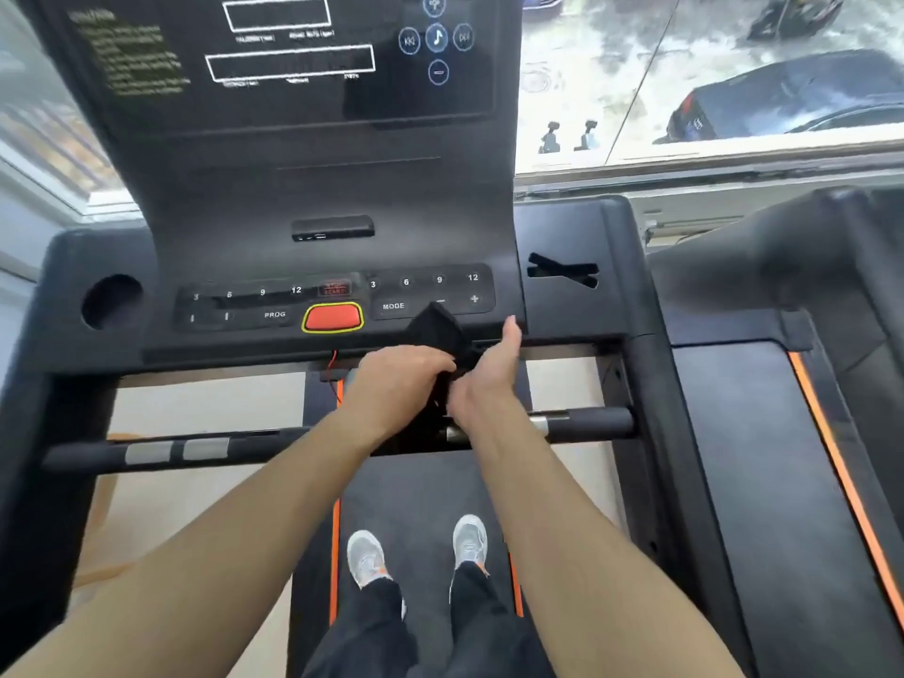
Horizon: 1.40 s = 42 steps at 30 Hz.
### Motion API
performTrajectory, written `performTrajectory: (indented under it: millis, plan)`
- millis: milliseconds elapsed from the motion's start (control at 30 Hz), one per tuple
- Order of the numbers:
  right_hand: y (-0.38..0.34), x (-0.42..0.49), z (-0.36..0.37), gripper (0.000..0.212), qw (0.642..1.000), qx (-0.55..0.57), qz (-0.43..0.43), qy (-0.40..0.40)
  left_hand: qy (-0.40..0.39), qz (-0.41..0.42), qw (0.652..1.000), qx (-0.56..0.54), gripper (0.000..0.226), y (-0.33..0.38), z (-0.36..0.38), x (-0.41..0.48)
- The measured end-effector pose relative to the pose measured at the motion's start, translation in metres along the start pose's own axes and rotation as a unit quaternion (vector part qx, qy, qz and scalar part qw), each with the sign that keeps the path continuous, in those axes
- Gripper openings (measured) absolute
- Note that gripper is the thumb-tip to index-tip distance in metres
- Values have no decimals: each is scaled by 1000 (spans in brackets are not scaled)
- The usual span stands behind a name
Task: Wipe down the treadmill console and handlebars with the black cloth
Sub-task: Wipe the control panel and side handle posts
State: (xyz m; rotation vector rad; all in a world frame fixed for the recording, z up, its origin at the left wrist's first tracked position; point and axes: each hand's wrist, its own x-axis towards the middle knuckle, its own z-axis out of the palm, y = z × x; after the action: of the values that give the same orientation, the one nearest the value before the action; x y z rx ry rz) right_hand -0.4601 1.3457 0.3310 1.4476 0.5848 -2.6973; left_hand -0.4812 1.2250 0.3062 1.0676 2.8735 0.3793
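The black treadmill console (274, 188) fills the upper middle of the head view, with a button panel and a red stop button (333, 317) along its lower edge. A black cloth (437, 330) is bunched between both hands just below the MODE key. My left hand (398, 379) is closed around the cloth's lower part. My right hand (489, 379) presses against the cloth from the right, thumb raised toward the console edge. The horizontal handlebar (161, 451) with silver sensor pads runs under my forearms.
A round cup holder (111, 300) sits at the console's left, an X-shaped slot (562, 271) at its right. A second treadmill (782, 433) stands close on the right. A window with parked cars lies beyond. My feet stand on the belt (416, 491).
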Motion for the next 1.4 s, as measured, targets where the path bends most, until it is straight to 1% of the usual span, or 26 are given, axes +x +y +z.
performTrajectory:
  millis: [67, 100, 233, 333, 400, 467, 533, 600, 667, 733, 767, 833, 967, 1033, 1100, 1133, 1200, 1300, 1400]
  plan:
    - [-13, 1, 2, 62, 999, 27, -21, 13, 2, -5, 1000, 6, 32, 6, -4, 9]
    - [-28, 4, -3, 58, 998, 43, -35, 16, 2, 0, 1000, 2, 31, 18, -4, 20]
    - [-94, 0, -37, 60, 990, 72, -114, 45, -47, 37, 996, -66, 30, 86, 10, 69]
    - [-104, -3, -42, 53, 987, 46, -124, 96, -52, 35, 994, -89, 30, 105, 21, 69]
    - [-86, -4, -31, 50, 986, 26, -127, 107, -32, 33, 996, -74, 29, 84, 20, 51]
    - [-57, -6, -14, 47, 990, 10, -96, 101, -20, 25, 999, -38, 26, 51, 13, 31]
    - [-20, -7, 10, 51, 995, -14, -45, 90, -46, -1, 999, 7, 26, 14, -1, 9]
    - [16, -3, 32, 61, 997, -38, -11, 68, -89, -22, 994, 61, 28, -13, -15, -9]
    - [52, -3, 52, 70, 997, -60, 14, 53, -116, -66, 984, 119, 30, -36, -27, -27]
    - [67, -4, 62, 67, 997, -61, 25, 40, -106, -109, 978, 143, 32, -48, -35, -35]
    - [66, -7, 63, 63, 998, -51, 29, 35, -98, -119, 977, 146, 29, -48, -37, -34]
    - [51, -8, 56, 58, 999, -18, 18, 39, -87, -124, 981, 117, 19, -37, -34, -22]
    - [8, -2, 24, 53, 996, 20, -42, 72, -81, -109, 991, 3, 30, 0, -10, 1]
    - [0, 2, 14, 57, 995, 38, -53, 76, -77, -110, 988, -70, 35, 5, 2, -1]
    - [11, 4, 18, 66, 995, 35, -42, 88, -78, -118, 983, -117, 39, -6, 5, -15]
    - [22, 5, 25, 66, 995, 26, -34, 95, -71, -120, 983, -119, 40, -15, 3, -25]
    - [50, 2, 45, 57, 996, -6, -10, 94, -53, -136, 983, -107, 40, -39, -2, -44]
    - [87, -7, 75, 39, 997, -29, 28, 65, -40, -182, 977, -104, 37, -79, -18, -71]
    - [104, -10, 84, 38, 997, -48, 44, 37, 22, -202, 966, -160, 25, -96, -32, -91]
